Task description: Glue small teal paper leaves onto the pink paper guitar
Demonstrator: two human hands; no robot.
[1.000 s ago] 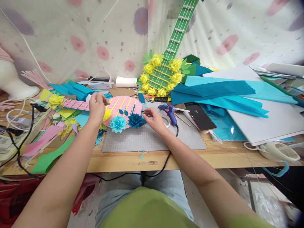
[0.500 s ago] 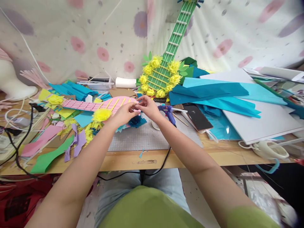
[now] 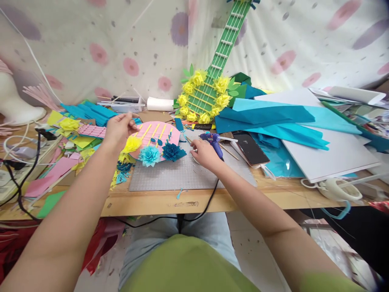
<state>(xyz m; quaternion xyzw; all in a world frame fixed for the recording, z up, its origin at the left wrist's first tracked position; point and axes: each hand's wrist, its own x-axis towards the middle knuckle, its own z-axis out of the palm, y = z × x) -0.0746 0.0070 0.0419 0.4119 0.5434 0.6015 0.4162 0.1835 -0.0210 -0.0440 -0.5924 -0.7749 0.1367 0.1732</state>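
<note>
In the head view, the phone (image 3: 251,149) bore a small pale mark on its dark face, too small to read. The white tray (image 3: 129,108) at the back held dark, thin sticks or pens; a white cup (image 3: 342,190) stood near the table's (image 3: 146,205) front edge, at the far right. One roll (image 3: 160,104) of white paper lay just beside the tray. The pink guitar (image 3: 164,132) lay partly on the grey mat (image 3: 161,178), its neck running left over paper scraps. Along the near side of its body sat three flowers: one yellow (image 3: 132,144), one light blue (image 3: 149,155) and one dark blue (image 3: 172,151). The green guitar (image 3: 205,97) leaned upright behind, ringed by about nine yellow flowers, with five white bars visible on its neck. The left hand (image 3: 118,130) hovered where the pink guitar's neck met its body, fingers bunched; whether the tips met or pinched anything, I could not tell. The right hand (image 3: 203,153) was just beside the one glue gun (image 3: 215,142), fingers curled, thumb and forefinger slightly apart. Blue paper (image 3: 267,115) and white board (image 3: 322,158) lay to the right.
</note>
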